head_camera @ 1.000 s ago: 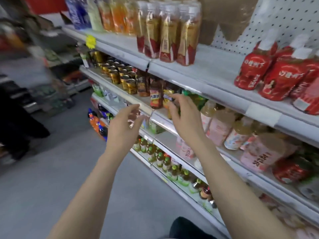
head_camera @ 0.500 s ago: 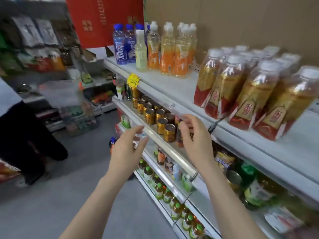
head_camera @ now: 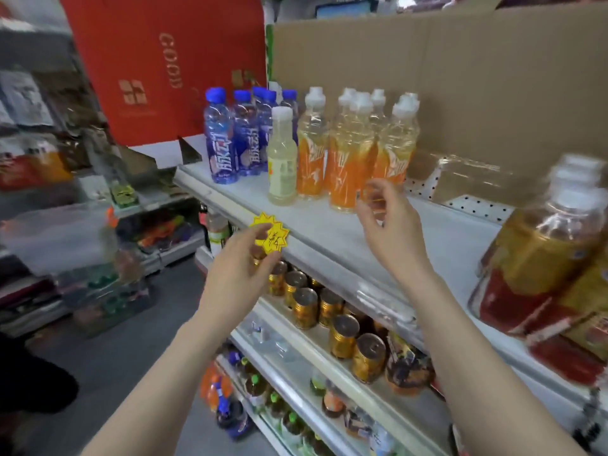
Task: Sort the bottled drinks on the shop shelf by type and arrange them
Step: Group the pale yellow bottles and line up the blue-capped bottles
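On the top shelf (head_camera: 332,236) stand several blue-capped bottles (head_camera: 219,144), one pale yellow bottle (head_camera: 282,161) and several orange-label bottles (head_camera: 349,159) with white caps. Large amber bottles with red and gold labels (head_camera: 543,258) stand at the right, blurred. My right hand (head_camera: 393,232) is raised over the shelf, its loosely curled fingertips just in front of the nearest orange-label bottle, holding nothing. My left hand (head_camera: 238,269) hovers at the shelf's front edge, its loosely curled fingers overlapping a yellow star-shaped price tag (head_camera: 274,240).
Gold cans (head_camera: 342,334) line the second shelf, with small bottles (head_camera: 279,406) on lower shelves. A cardboard sheet (head_camera: 460,77) and a red box (head_camera: 158,67) stand behind the top shelf. A person's dark clothing (head_camera: 29,393) is at the lower left in the aisle.
Both hands rose from the second shelf's cans to the top shelf. The view swung left and up, so the blue and orange-label bottles are now close.
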The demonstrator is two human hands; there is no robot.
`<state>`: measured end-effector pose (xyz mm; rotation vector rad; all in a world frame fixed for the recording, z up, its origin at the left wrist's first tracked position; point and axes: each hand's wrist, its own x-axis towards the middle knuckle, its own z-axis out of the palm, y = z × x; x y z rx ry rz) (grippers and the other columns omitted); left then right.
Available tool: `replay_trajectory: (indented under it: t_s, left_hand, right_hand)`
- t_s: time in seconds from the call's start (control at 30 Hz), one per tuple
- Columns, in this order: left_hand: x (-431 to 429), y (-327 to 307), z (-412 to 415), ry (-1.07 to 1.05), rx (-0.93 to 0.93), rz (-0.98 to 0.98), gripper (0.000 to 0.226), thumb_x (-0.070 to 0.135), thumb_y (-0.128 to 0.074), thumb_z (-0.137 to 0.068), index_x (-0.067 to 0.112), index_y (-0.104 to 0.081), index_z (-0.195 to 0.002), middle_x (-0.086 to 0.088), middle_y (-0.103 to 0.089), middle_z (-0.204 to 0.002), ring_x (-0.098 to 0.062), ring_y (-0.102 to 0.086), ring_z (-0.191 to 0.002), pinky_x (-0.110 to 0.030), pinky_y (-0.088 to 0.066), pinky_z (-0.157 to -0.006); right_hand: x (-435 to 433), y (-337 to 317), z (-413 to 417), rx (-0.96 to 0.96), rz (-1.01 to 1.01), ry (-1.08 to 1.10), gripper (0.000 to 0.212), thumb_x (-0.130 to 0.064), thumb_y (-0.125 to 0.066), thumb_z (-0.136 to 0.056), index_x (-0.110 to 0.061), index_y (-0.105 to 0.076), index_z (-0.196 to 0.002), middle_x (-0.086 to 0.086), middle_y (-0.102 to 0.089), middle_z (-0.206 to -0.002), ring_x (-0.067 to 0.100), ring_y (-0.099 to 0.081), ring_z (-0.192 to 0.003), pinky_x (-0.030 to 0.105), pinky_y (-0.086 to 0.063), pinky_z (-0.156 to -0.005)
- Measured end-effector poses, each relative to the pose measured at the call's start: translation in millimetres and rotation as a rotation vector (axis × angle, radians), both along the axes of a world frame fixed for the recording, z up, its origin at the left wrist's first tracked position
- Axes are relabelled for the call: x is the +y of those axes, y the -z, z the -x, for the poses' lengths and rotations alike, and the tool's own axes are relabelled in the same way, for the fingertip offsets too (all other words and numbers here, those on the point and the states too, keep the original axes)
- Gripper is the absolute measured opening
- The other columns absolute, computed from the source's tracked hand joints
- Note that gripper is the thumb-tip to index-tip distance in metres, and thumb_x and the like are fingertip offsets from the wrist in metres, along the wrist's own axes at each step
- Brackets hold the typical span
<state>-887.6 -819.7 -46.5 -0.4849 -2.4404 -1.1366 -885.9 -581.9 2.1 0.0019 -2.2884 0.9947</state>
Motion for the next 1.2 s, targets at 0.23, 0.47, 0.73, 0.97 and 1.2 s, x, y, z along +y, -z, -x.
replay_trajectory:
  t_s: [0.23,0.47,0.73,0.97,1.2]
  left_hand:
    - [-45,-29,137,0.129,-0.019,-0.073,0.057,0.031,-0.066,-0.092,0.023,-0.045,-0.144,0.003,-0.058,-0.129,-0.011,-0.059,-0.105,-0.04,-0.054,-0.087]
    - [-8,-51,236,0.265,-0.116,-0.047,0.077,0.042,-0.073,-0.084,0.022,-0.035,-0.148,0.001,-0.051,-0.139,-0.02,-0.054,-0.118,-0.047,-0.05,-0.096]
    - [26,-43,267,0.35,-0.191,-0.126,0.07,0.043,-0.079,-0.078,0.028,-0.04,-0.135,0.007,-0.064,-0.119,-0.021,-0.061,-0.11,-0.045,-0.05,-0.093]
    - [14,-41,264,0.431,-0.219,-0.182,0.069,0.046,-0.083,-0.071,0.03,-0.048,-0.128,0.013,-0.065,-0.116,-0.012,-0.063,-0.107,-0.04,-0.052,-0.093]
    - [23,-54,238,0.565,-0.186,-0.172,0.07,0.056,-0.08,-0.064,0.04,-0.049,-0.125,0.014,-0.07,-0.109,-0.009,-0.066,-0.1,-0.035,-0.053,-0.087]
  right_hand:
    - [-34,-34,102,0.056,-0.035,0.206,0.049,-0.031,-0.058,-0.099,-0.02,-0.044,-0.144,0.003,-0.055,-0.136,0.023,-0.054,-0.124,0.049,-0.049,-0.102]
    - [-27,-45,134,0.092,-0.148,0.56,0.067,-0.036,-0.061,-0.096,-0.015,-0.032,-0.153,0.011,-0.039,-0.152,0.03,-0.037,-0.14,0.044,-0.03,-0.117]
    - [-21,-48,157,0.014,-0.295,0.628,0.076,-0.048,-0.057,-0.098,-0.007,-0.029,-0.155,0.012,-0.043,-0.153,0.03,-0.03,-0.142,0.039,-0.029,-0.113]
    - [-24,-42,162,0.05,-0.283,0.668,0.073,-0.046,-0.06,-0.096,-0.007,-0.034,-0.152,0.012,-0.045,-0.15,0.029,-0.032,-0.139,0.04,-0.03,-0.113]
    - [-82,-42,150,0.276,-0.186,0.469,0.049,-0.051,-0.052,-0.095,-0.017,-0.057,-0.13,-0.002,-0.06,-0.124,0.017,-0.052,-0.117,0.022,-0.037,-0.098]
